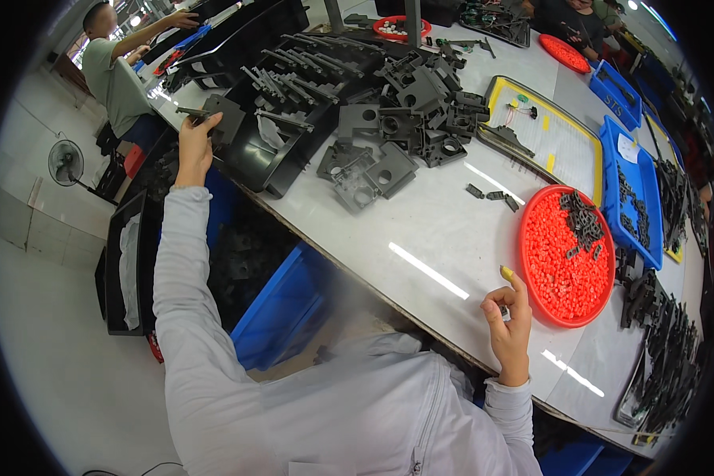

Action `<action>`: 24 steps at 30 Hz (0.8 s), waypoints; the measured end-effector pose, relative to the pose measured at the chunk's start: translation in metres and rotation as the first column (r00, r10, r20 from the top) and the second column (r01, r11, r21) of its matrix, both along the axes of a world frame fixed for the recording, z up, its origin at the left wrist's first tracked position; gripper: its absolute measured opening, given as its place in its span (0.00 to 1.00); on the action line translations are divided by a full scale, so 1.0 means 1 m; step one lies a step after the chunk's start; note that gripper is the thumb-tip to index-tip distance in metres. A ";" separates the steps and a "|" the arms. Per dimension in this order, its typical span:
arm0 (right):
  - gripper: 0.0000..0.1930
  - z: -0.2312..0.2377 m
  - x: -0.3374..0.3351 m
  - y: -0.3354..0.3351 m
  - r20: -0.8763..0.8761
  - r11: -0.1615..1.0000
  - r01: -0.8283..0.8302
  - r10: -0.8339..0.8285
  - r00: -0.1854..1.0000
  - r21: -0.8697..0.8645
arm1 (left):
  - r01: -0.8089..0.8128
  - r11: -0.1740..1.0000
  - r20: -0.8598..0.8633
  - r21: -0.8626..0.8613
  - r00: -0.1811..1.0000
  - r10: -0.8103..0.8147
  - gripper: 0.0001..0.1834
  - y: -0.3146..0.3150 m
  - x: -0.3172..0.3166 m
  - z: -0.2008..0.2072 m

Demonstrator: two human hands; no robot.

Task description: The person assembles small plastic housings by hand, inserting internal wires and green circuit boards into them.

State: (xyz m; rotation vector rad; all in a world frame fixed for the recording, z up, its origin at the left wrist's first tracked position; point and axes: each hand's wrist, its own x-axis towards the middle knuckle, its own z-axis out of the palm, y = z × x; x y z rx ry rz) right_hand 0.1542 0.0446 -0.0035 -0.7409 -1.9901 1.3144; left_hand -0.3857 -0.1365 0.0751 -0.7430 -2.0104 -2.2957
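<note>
My left hand (195,143) is stretched out to the far left of the white table (444,230), gripping a dark grey moulded plastic part (224,117) at the edge of a black tray (270,155). My right hand (509,321) rests near the table's front edge, fingers curled around a small dark piece that is mostly hidden; one fingertip wears a yellow cover. Just to its right is a round red tray (559,270) full of small red pieces, with a clump of small dark parts on top.
A heap of grey square plastic housings (389,135) lies mid-table. Blue bins (631,198) and a yellow-rimmed tray (543,131) stand to the right. Blue crates (282,305) sit under the table. Another person (119,71) works at the far left; a fan (66,163) stands on the floor.
</note>
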 end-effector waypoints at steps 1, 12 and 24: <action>0.26 0.000 0.000 0.001 0.000 1.000 0.008 -0.008 1.000 0.001 | -0.001 1.000 0.097 -0.022 0.995 0.003 0.19 0.003 -0.018 -0.007; 0.25 0.011 0.010 0.004 0.034 0.993 0.102 -0.104 0.994 0.067 | 0.315 0.895 0.364 -0.315 0.911 -0.193 0.16 0.065 -0.051 -0.061; 0.17 0.076 0.003 0.064 0.478 0.924 -0.179 -0.005 0.879 0.338 | 0.428 0.734 0.325 -0.527 0.900 -0.291 0.22 0.060 -0.068 -0.072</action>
